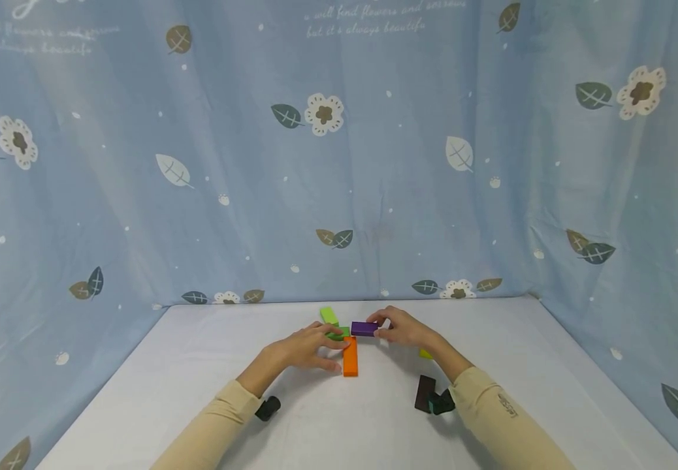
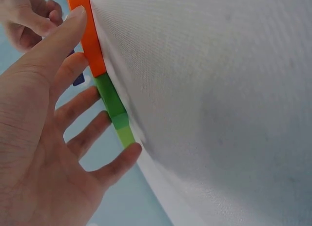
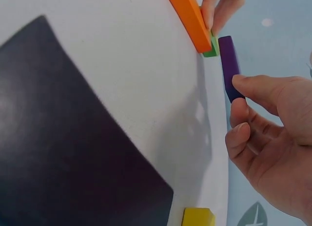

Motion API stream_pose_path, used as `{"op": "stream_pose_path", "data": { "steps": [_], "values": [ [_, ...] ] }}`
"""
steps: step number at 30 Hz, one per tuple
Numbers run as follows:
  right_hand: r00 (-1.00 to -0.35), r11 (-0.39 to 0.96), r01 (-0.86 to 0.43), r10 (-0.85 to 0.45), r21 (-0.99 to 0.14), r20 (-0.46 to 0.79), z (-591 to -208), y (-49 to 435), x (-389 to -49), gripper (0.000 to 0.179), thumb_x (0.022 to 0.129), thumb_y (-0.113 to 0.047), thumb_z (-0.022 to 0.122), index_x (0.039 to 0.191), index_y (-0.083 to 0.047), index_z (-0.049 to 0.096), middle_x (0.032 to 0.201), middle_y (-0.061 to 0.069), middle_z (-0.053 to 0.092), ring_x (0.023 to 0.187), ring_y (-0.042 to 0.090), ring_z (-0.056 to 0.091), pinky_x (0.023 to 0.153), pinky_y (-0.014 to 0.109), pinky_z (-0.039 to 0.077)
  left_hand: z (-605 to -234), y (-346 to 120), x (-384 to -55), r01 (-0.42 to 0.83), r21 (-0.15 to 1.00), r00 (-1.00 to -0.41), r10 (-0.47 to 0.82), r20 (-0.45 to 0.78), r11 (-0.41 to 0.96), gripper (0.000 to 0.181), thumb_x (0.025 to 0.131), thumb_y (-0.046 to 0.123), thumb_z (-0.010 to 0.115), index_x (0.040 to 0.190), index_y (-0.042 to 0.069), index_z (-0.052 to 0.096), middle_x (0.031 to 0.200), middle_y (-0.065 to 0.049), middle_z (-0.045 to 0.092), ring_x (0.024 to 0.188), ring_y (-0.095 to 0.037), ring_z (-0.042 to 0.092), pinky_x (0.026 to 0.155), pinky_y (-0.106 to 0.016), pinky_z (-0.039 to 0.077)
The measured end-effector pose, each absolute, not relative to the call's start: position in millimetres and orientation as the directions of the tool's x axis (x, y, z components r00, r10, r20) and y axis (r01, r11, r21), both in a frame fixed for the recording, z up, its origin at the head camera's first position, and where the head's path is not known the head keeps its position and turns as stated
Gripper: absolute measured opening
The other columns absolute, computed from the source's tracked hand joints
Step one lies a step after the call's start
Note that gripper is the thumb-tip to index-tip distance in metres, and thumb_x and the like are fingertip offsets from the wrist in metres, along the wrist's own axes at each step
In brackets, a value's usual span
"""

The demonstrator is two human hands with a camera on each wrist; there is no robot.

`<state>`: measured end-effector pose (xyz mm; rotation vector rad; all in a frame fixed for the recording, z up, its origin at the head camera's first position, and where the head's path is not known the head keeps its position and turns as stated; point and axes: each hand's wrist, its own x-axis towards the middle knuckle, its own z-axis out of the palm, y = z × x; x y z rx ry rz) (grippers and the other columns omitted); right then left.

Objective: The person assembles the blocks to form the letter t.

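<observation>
My right hand [image 1: 400, 328] pinches one end of a purple block [image 1: 364, 329] between thumb and fingers. In the right wrist view the purple block [image 3: 229, 67] hangs above the table, near a green block [image 3: 212, 49]. My left hand [image 1: 309, 348] has its fingers spread, with fingertips at the green block [image 1: 339, 333] and at an orange block [image 1: 350, 358]. Seen from the left wrist, the thumb lies against the orange block [image 2: 93, 45]. Beyond the green block lies a light green block [image 1: 329, 316]; the blocks form a bent row.
A dark block [image 1: 425, 393] lies on the white tabletop [image 1: 339, 431], close to the right wrist's camera [image 1: 441, 402]. Partly behind the right forearm is a yellow block [image 1: 425, 354]. A blue patterned curtain [image 1: 374, 163] stands along the table's back edge.
</observation>
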<state>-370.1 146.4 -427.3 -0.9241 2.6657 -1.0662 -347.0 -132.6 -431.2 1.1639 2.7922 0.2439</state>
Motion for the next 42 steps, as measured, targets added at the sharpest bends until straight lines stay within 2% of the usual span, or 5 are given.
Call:
{"op": "stream_pose_path", "data": {
  "steps": [12, 19, 26, 34, 42],
  "values": [
    [-0.82, 0.61, -0.476, -0.569, -0.634, 0.069, -425.4, 142.6, -377.2, 0.03, 0.095, -0.009, 0.063, 0.125, -0.004, 0.062, 0.108, 0.015, 0.059, 0.072, 0.013, 0.054, 0.066, 0.02, 0.05, -429.7, -131.0, -344.9, 0.687, 0.208, -0.706, 0.707, -0.037, 0.696, 0.058, 0.088, 0.051, 0.068, 0.137, 0.022, 0.059, 0.148, -0.004, 0.048, 0.133, -0.028, 0.043, 0.11, -0.05, 0.039],
    [-0.805, 0.596, -0.486, -0.59, -0.639, 0.061, -428.1, 141.1, -381.5, 0.03, 0.095, -0.007, 0.062, 0.125, -0.001, 0.061, 0.109, 0.019, 0.06, 0.072, 0.012, 0.055, 0.064, 0.021, 0.051, -431.4, -131.3, -344.3, 0.679, 0.21, -0.714, 0.699, -0.039, 0.704, 0.058, 0.087, 0.052, 0.068, 0.137, 0.023, 0.059, 0.148, -0.004, 0.048, 0.132, -0.027, 0.043, 0.109, -0.05, 0.04],
    [-0.831, 0.629, -0.44, -0.556, -0.641, 0.025, -432.2, 141.7, -386.8, 0.03, 0.096, -0.01, 0.062, 0.126, -0.005, 0.062, 0.108, 0.013, 0.059, 0.074, 0.014, 0.055, 0.064, 0.025, 0.05, -429.6, -132.1, -345.2, 0.692, 0.225, -0.699, 0.714, -0.028, 0.686, 0.057, 0.088, 0.049, 0.068, 0.137, 0.021, 0.059, 0.149, -0.005, 0.048, 0.134, -0.029, 0.043, 0.111, -0.052, 0.038],
    [-0.822, 0.613, -0.42, -0.57, -0.669, -0.007, -432.5, 141.8, -386.1, 0.032, 0.097, -0.006, 0.058, 0.128, 0.0, 0.06, 0.116, 0.021, 0.058, 0.075, 0.017, 0.057, 0.063, 0.027, 0.051, -432.4, -132.8, -348.4, 0.694, 0.205, -0.699, 0.714, -0.035, 0.69, 0.059, 0.088, 0.053, 0.066, 0.139, 0.023, 0.057, 0.15, -0.003, 0.046, 0.134, -0.027, 0.042, 0.111, -0.05, 0.038],
    [-0.83, 0.638, -0.407, -0.557, -0.653, -0.027, -434.1, 139.6, -386.8, 0.031, 0.097, -0.008, 0.059, 0.127, -0.004, 0.061, 0.114, 0.015, 0.061, 0.072, 0.014, 0.054, 0.061, 0.024, 0.047, -431.4, -132.0, -346.6, 0.68, 0.208, -0.712, 0.701, -0.038, 0.703, 0.058, 0.088, 0.054, 0.066, 0.138, 0.025, 0.058, 0.148, -0.003, 0.048, 0.133, -0.027, 0.044, 0.11, -0.049, 0.04]
  ]
}}
